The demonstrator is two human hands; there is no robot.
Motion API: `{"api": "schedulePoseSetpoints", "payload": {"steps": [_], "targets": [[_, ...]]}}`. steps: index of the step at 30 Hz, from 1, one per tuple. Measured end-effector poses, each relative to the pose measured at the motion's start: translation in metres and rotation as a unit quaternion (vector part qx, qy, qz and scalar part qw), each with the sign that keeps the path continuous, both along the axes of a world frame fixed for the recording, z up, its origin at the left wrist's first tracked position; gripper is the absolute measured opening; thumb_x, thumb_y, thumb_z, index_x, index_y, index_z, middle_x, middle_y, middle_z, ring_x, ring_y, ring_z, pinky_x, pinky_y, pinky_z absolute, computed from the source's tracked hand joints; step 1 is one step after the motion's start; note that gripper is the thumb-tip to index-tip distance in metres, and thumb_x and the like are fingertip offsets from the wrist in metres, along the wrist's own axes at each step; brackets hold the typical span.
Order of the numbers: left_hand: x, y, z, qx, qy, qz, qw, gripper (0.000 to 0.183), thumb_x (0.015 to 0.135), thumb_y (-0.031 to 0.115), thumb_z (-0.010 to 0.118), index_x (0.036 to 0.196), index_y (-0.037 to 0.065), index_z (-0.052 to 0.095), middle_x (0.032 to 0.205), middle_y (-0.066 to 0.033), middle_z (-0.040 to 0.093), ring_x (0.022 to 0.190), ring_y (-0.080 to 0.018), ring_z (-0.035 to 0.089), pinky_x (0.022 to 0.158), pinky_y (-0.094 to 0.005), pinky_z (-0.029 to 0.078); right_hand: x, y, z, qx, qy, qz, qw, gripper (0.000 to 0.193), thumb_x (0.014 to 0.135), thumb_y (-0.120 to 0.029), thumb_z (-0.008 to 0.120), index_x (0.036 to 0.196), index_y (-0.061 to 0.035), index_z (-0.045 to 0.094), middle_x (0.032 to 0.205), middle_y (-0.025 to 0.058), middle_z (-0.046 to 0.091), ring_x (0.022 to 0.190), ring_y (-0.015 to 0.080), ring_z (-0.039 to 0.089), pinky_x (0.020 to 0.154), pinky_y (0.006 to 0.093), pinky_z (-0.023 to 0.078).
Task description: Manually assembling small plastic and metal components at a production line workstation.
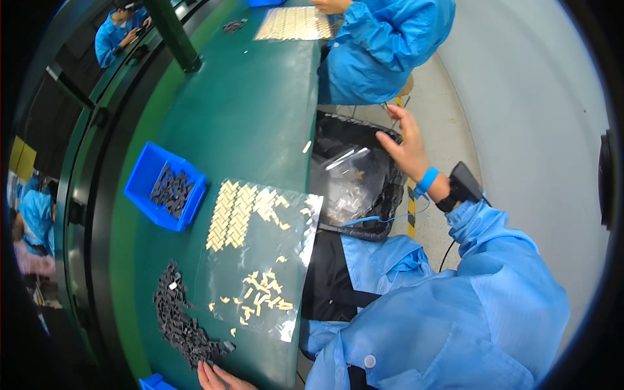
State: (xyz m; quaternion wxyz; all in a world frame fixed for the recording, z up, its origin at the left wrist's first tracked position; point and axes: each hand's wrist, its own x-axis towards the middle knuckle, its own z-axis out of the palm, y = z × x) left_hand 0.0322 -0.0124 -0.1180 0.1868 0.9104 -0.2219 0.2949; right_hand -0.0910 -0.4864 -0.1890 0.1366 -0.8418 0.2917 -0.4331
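Note:
My right hand (408,148) is raised beside the table, fingers apart and holding nothing, at the edge of a black-lined bin (394,203). A blue wrist strap (426,182) circles that wrist. Inside the bin lies a clear plastic bag (351,185) with pale bits. At the bottom edge, my left hand (221,378) rests by a heap of small black parts (179,325), fingers stretched out; the frame cuts part of it off. Between the hands, a clear sheet (218,276) carries cream strips in herringbone rows (232,214) and a loose scatter of cream pieces (263,292).
A blue tray (140,175) of black parts stands on the green table (240,110), left of the sheet. Another blue container (155,382) shows at the bottom edge. Across the far end, a co-worker's arm (383,32) reaches toward another cream-covered sheet (296,23). A green post (172,36) rises nearby.

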Motion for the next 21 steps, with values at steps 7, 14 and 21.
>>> {"api": "schedulePoseSetpoints", "payload": {"steps": [7, 14, 21], "targets": [[-0.016, 0.001, -0.006, -0.301, 0.158, 0.144, 0.929, 0.009, 0.082, 0.004, 0.059, 0.089, -0.001, 0.062, 0.084, -0.0111, 0.06, 0.075, -0.0224, 0.056, 0.076, -0.0357, 0.045, 0.074, 0.112, 0.086, 0.402, -0.206, 0.372, 0.811, 0.008, 0.079, -0.003, 0.063, 0.085, -0.0023, 0.058, 0.109, 0.0077, 0.052, 0.098, 0.0145, 0.049, 0.084, 0.0286, 0.04], [-0.027, -0.043, 0.026, -0.746, 0.495, -0.183, 0.405, 0.015, 0.088, 0.009, 0.054, 0.099, 0.0, 0.059, 0.091, -0.0114, 0.06, 0.085, -0.022, 0.057, 0.079, -0.0364, 0.047, 0.099, 0.232, 0.102, 0.429, -0.063, 0.652, 0.622, 0.016, 0.075, 0.003, 0.064, 0.09, 0.0018, 0.059, 0.109, 0.0182, 0.055, 0.103, 0.0248, 0.053, 0.091, 0.036, 0.04], [-0.044, -0.04, 0.032, -0.748, 0.464, -0.162, 0.447, 0.018, 0.088, 0.011, 0.056, 0.103, 0.002, 0.061, 0.096, -0.0118, 0.061, 0.089, -0.0219, 0.056, 0.079, -0.0367, 0.047, 0.118, 0.27, 0.094, 0.346, -0.059, 0.712, 0.608, 0.048, 0.073, -0.005, 0.068, 0.117, -0.003, 0.052, 0.1, 0.011, 0.063, 0.091, 0.0234, 0.061, 0.08, 0.0323, 0.047]]}}
